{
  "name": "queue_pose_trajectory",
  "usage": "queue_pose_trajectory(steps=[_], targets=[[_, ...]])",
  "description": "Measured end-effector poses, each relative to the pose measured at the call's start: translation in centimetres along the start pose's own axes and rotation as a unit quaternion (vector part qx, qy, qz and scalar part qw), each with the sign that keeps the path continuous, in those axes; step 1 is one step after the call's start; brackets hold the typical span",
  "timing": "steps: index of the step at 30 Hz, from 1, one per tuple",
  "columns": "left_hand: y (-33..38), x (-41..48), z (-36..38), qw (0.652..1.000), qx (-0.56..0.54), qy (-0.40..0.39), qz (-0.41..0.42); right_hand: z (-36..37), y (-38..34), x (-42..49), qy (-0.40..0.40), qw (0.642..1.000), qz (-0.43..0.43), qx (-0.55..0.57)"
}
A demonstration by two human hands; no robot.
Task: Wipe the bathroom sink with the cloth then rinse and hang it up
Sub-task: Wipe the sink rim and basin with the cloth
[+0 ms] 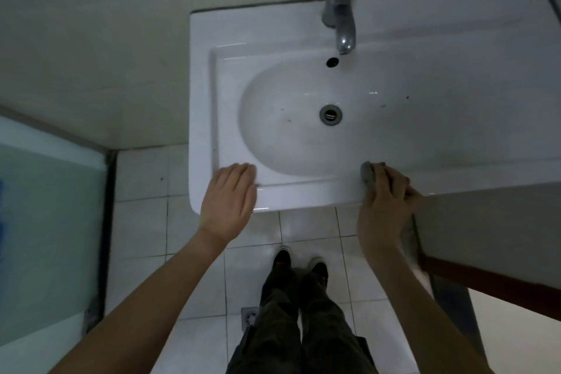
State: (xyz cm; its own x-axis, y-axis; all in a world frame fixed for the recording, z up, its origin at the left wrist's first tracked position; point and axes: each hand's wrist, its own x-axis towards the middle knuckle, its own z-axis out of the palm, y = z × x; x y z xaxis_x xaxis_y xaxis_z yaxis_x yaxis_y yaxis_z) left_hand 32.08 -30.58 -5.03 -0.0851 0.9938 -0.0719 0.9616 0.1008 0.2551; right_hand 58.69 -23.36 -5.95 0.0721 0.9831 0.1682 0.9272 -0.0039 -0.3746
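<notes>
A white ceramic sink (291, 191) fills the upper middle of the head view, with a round drain (330, 114) in its oval bowl and a few dark specks on the surface. My left hand (228, 202) rests flat on the sink's front left rim, fingers straight. My right hand (383, 202) grips a grey cloth (366, 174) against the front rim to the right of the bowl. Only a small bunched end of the cloth shows past my fingers. A chrome tap (340, 6) stands at the back, with no water running.
A pale wall surface or cabinet side with a brown lower edge (485, 228) juts in at the right, just past my right hand. A frosted glass panel (45, 222) stands at the left. White floor tiles, a floor drain (249, 317) and my shoes lie below.
</notes>
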Motion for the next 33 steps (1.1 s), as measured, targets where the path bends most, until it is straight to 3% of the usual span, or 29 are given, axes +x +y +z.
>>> queue_pose_trajectory(steps=[2,5,7,10,12,14,16,18,20,22,24,28,33], targets=[[-0.1,0.1,0.7,1.000,0.019,-0.018,0.005,1.3,-4.6,-2.5,-0.067,0.997,-0.034,-0.007],[0.0,0.3,0.9,1.000,0.023,-0.018,0.000,2.4,-11.8,-6.9,-0.098,0.982,-0.053,0.155],[-0.2,0.1,0.7,1.000,0.022,-0.017,-0.001,2.6,-13.5,-8.1,-0.098,0.978,-0.152,0.107],[0.3,0.2,0.2,1.000,0.014,-0.019,-0.014,1.3,-9.2,-5.3,-0.136,0.957,-0.252,0.052],[0.6,0.2,-0.1,1.000,0.007,-0.018,-0.022,-0.4,-3.4,-2.3,-0.101,0.967,-0.233,-0.028],[0.8,0.1,-0.3,1.000,0.009,-0.010,-0.025,-2.1,3.2,1.0,-0.065,0.984,-0.149,-0.077],[0.9,0.2,-0.4,1.000,0.009,-0.011,-0.027,-3.4,7.8,3.5,-0.017,0.999,-0.025,-0.040],[1.0,0.2,-0.4,0.999,0.009,-0.010,-0.032,-3.2,7.6,3.8,0.026,0.998,0.055,-0.029],[0.9,0.2,-0.4,0.999,0.012,-0.014,-0.030,-1.9,4.4,2.6,0.016,0.998,0.035,-0.052],[0.8,0.3,-0.4,0.999,0.013,-0.015,-0.027,-0.4,-0.5,0.0,-0.006,0.996,-0.066,-0.065],[0.7,0.4,-0.3,0.999,0.011,-0.021,-0.025,1.1,-5.8,-3.2,-0.040,0.993,-0.108,-0.020],[0.3,0.5,0.2,1.000,0.012,-0.013,-0.009,2.8,-13.2,-7.5,-0.077,0.989,-0.094,0.090],[-0.2,0.3,0.2,1.000,-0.005,-0.014,0.004,3.1,-13.2,-7.5,-0.076,0.988,-0.119,0.058]])
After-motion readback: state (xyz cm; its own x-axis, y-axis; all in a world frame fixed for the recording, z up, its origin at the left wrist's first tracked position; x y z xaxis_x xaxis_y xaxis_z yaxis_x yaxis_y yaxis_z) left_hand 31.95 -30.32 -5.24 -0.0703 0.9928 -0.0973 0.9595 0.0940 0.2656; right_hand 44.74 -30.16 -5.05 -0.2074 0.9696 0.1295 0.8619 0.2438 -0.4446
